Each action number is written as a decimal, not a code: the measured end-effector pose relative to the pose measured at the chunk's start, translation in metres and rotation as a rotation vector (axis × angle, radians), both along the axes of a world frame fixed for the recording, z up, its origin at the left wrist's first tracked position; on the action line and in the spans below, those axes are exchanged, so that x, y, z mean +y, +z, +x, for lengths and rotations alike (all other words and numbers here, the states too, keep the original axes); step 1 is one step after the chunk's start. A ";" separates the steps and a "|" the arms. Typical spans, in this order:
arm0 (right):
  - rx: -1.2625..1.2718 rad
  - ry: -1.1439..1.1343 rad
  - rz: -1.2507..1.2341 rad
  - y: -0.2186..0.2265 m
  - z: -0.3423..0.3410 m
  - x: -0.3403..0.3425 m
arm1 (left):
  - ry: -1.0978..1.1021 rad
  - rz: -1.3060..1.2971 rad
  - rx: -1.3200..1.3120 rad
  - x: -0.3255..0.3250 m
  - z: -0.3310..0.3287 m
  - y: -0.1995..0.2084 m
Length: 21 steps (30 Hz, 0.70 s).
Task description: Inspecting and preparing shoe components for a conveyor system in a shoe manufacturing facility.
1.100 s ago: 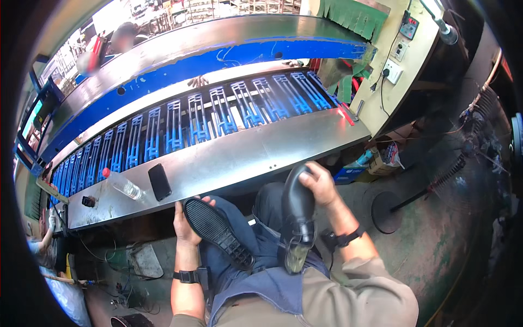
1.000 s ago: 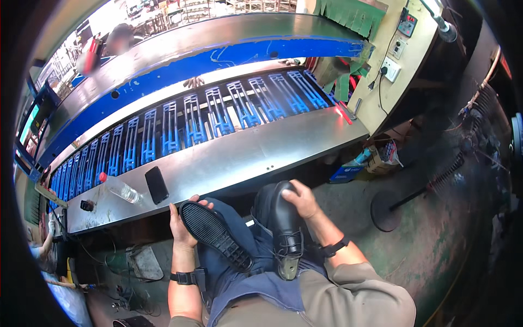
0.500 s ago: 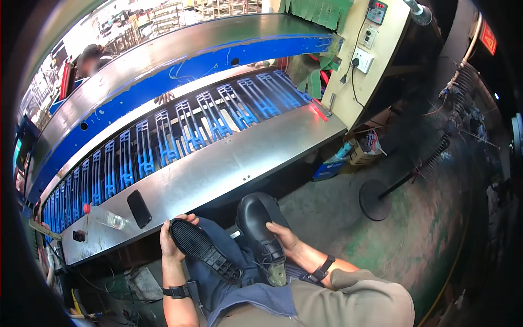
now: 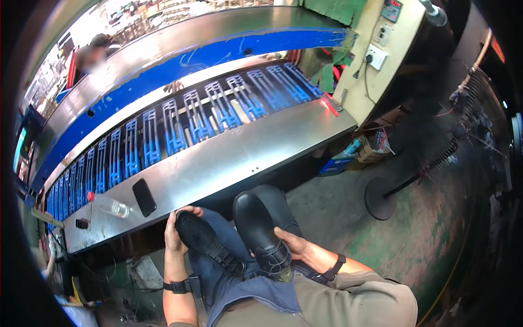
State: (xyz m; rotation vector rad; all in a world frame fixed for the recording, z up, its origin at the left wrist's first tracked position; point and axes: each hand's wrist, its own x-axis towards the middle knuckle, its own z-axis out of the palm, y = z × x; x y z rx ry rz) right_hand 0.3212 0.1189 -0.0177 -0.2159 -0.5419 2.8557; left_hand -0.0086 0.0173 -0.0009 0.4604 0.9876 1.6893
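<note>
My left hand (image 4: 173,235) is closed around the toe end of a black rubber shoe sole (image 4: 209,243), thumb on the near side. Its ridged tread shows, tilted to one side; the other face is hidden. In my right hand (image 4: 292,243) is a black lace-up shoe upper (image 4: 254,217), gripped at the side with the thumb on top. Its rounded toe points away from me, and a worn greenish piece (image 4: 283,272) shows at its heel end. Both are held apart, side by side above my lap.
Ahead stands a metal-edged bench (image 4: 218,163) beside a conveyor with blue slotted racks (image 4: 174,131). On the bench lie a phone (image 4: 144,197), a clear bottle (image 4: 111,206) and a small black object (image 4: 82,223). A stand fan's base (image 4: 380,199) is at right, boxes (image 4: 336,163) under the bench. A person (image 4: 92,54) is beyond.
My left hand has turned the sole partly onto its edge, so its tread looks narrower. The shoe upper has shifted slightly left at the toe. The whole view has moved a little.
</note>
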 end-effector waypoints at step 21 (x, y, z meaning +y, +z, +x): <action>-0.247 0.042 0.760 0.071 -0.047 -0.024 | -0.157 0.246 0.341 0.000 0.064 0.096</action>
